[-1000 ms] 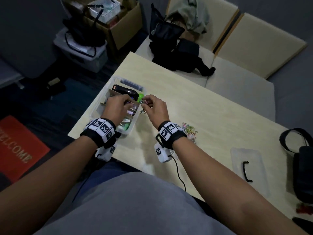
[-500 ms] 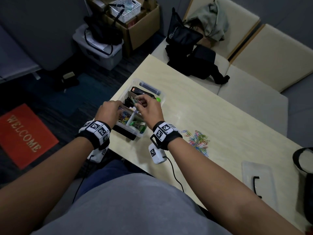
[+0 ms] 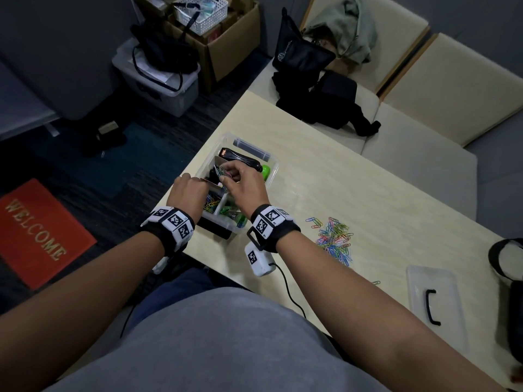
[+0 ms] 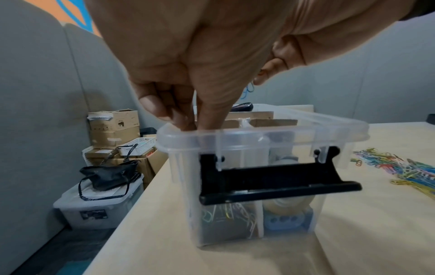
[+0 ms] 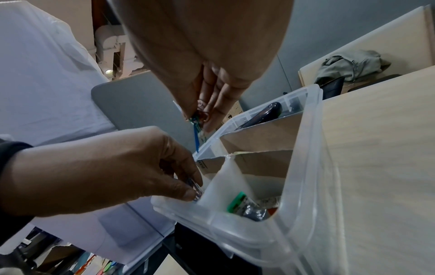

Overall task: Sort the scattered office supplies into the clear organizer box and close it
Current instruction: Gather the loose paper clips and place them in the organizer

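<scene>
Your left hand (image 3: 189, 193) curls its fingers (image 4: 207, 115) over the near-left rim of the clear plastic organizer box (image 3: 270, 168), thumb pinching a few paper clips against it. Your right hand (image 3: 245, 184) hovers over the box, its fingers (image 5: 213, 104) pinched on a small bunch of coloured paper clips (image 3: 223, 172) above the cardboard-divided compartments. The box stands open at the left corner of the pale wooden counter (image 3: 396, 193). A loose pile of coloured paper clips (image 3: 335, 239) lies right of it, the clear lid with black handle (image 3: 433, 301) farther right.
</scene>
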Demonstrator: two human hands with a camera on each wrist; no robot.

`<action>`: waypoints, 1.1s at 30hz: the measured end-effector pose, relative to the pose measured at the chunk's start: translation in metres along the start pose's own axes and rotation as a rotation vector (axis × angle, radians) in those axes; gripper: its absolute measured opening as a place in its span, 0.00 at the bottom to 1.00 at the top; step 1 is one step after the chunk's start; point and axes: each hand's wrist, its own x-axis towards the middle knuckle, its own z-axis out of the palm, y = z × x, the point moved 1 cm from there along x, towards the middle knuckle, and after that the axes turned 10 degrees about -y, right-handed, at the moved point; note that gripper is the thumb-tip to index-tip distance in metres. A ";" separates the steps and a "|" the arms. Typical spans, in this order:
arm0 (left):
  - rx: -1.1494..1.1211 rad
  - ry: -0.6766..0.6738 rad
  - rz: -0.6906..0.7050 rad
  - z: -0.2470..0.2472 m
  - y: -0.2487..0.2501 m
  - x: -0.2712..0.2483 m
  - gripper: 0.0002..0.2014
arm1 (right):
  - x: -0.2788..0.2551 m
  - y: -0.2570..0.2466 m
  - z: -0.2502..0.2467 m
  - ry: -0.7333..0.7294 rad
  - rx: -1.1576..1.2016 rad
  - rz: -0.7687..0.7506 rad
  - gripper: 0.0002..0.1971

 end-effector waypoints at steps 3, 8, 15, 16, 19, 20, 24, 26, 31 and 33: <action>-0.061 -0.027 0.006 -0.003 -0.005 0.003 0.08 | 0.002 -0.001 0.000 0.011 0.006 0.000 0.10; -0.258 0.033 -0.011 -0.008 -0.017 0.007 0.05 | 0.005 -0.003 0.003 0.005 0.021 0.000 0.11; -0.471 0.073 -0.157 -0.004 -0.033 0.016 0.08 | 0.004 -0.006 0.029 -0.055 0.007 -0.007 0.08; -0.487 0.040 -0.169 -0.002 -0.035 0.018 0.08 | 0.003 -0.007 0.034 -0.059 -0.016 -0.006 0.08; -0.506 0.000 -0.177 -0.002 -0.039 0.020 0.08 | 0.003 -0.008 0.047 -0.066 -0.087 0.019 0.07; -0.498 -0.004 -0.177 -0.003 -0.039 0.021 0.07 | 0.003 -0.007 0.051 -0.086 -0.130 0.027 0.07; -0.465 -0.034 -0.188 -0.005 -0.037 0.024 0.07 | 0.003 -0.002 0.062 -0.218 -0.398 0.030 0.10; -0.464 -0.040 -0.196 -0.005 -0.037 0.025 0.07 | 0.003 -0.002 0.064 -0.276 -0.470 0.023 0.11; -0.458 -0.054 -0.205 -0.006 -0.036 0.026 0.06 | 0.008 -0.005 0.065 -0.412 -0.575 0.061 0.08; -0.445 -0.054 -0.210 -0.007 -0.035 0.025 0.06 | 0.010 -0.006 0.065 -0.469 -0.611 0.098 0.06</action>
